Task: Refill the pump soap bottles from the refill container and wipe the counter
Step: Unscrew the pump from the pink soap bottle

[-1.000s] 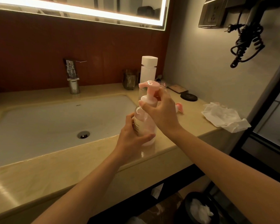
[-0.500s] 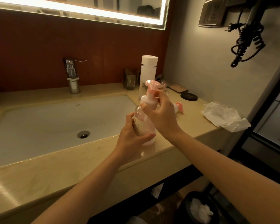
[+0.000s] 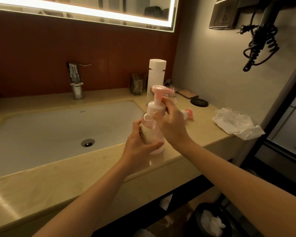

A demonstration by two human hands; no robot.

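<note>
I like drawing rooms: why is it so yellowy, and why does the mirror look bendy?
Head view: the glowing mirror strip is the main, warm light, leaving the wall dim; it glints off the counter; the wide lens bends the mirror edge.

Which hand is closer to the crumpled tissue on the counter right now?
Right. The right hand grips the pump bottle at its collar, left of the tissue. The left hand holds the bottle's body, even farther left.
</note>
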